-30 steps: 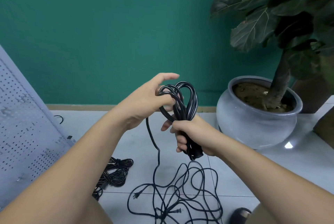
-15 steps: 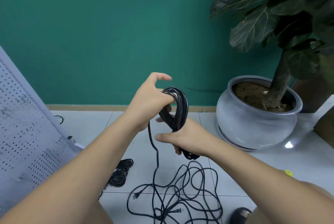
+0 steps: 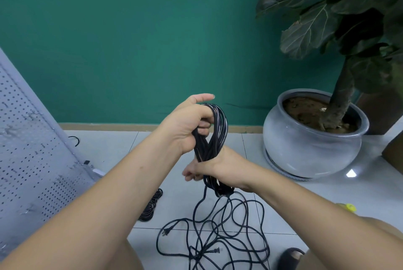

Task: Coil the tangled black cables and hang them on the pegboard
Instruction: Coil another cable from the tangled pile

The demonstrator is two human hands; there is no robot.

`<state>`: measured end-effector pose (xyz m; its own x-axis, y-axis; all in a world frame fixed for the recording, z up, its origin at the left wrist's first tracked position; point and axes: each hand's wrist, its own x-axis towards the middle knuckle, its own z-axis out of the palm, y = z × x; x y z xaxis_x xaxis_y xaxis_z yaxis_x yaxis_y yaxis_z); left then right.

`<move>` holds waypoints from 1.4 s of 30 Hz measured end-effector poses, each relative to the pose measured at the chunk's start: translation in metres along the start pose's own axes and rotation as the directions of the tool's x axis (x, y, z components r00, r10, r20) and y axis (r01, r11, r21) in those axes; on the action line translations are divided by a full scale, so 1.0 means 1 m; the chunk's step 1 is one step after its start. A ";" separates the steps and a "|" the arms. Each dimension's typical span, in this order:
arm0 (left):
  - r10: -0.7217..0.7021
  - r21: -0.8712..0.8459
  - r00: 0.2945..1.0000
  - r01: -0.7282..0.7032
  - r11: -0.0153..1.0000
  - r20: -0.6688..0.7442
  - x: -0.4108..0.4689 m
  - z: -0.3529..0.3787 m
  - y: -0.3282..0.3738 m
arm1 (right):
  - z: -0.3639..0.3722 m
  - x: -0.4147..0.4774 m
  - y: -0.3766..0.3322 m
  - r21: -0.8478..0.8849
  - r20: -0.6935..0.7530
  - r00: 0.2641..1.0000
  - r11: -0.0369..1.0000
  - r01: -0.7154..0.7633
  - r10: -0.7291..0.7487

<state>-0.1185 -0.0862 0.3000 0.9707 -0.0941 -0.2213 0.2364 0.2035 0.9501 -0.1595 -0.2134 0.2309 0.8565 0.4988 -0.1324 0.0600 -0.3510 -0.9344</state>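
Observation:
A coil of black cable point(image 3: 219, 130) stands upright between my hands, above the floor. My left hand point(image 3: 185, 123) grips its upper loops, with the forefinger stretched out over the top. My right hand point(image 3: 214, 167) holds the coil's lower end, fingers curled round the bundle. From there the cable's loose part hangs down into a tangle of black cable point(image 3: 218, 237) on the tiles, with two plugs showing. The grey pegboard point(image 3: 28, 154) leans at the left edge.
A second, finished black coil point(image 3: 151, 206) lies on the floor by the pegboard's foot. A large grey plant pot point(image 3: 309, 149) with a leafy plant stands at the right against the green wall. A dark shoe point(image 3: 291, 257) shows at the bottom right.
My left hand has closed tighter round the top of the coil and narrowed its loops. My right hand turned and slid lower on the bundle. The coil moved slightly right.

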 end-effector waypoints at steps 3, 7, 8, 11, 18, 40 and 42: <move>-0.003 -0.024 1.000 0.003 1.000 -0.012 0.002 0.001 0.002 | -0.001 -0.002 0.001 0.112 0.089 0.995 0.993 0.029 -0.039; 0.001 -0.029 1.000 -0.002 1.000 -0.031 0.005 0.003 0.006 | 0.004 0.004 0.003 0.205 0.031 0.999 0.978 0.019 -0.026; 0.006 -0.016 0.999 -0.007 1.000 -0.036 0.006 0.003 0.006 | 0.007 0.006 0.004 0.241 0.000 1.000 0.971 0.002 -0.002; 0.018 0.071 1.000 -0.017 0.997 -0.015 0.010 0.001 0.006 | 0.012 0.010 0.008 0.270 -0.101 0.994 0.963 -0.023 0.052; 0.086 0.126 0.947 -0.130 0.984 0.309 0.004 -0.011 0.009 | -0.008 0.004 0.001 0.331 -0.192 0.980 0.944 0.010 0.057; -0.184 0.714 0.918 -0.136 0.687 0.352 -0.037 0.016 -0.136 | -0.064 0.003 -0.021 0.521 -0.664 0.739 0.779 0.349 0.114; -0.183 0.747 0.911 -0.173 0.642 0.369 -0.041 0.017 -0.123 | -0.072 0.006 -0.018 0.451 -0.731 0.670 0.828 0.334 0.128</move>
<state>-0.1882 -0.1239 0.1955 0.8252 -0.4821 -0.2944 -0.0496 -0.5809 0.8125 -0.1184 -0.2610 0.2706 0.9564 -0.2901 0.0335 0.1048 0.2337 -0.9666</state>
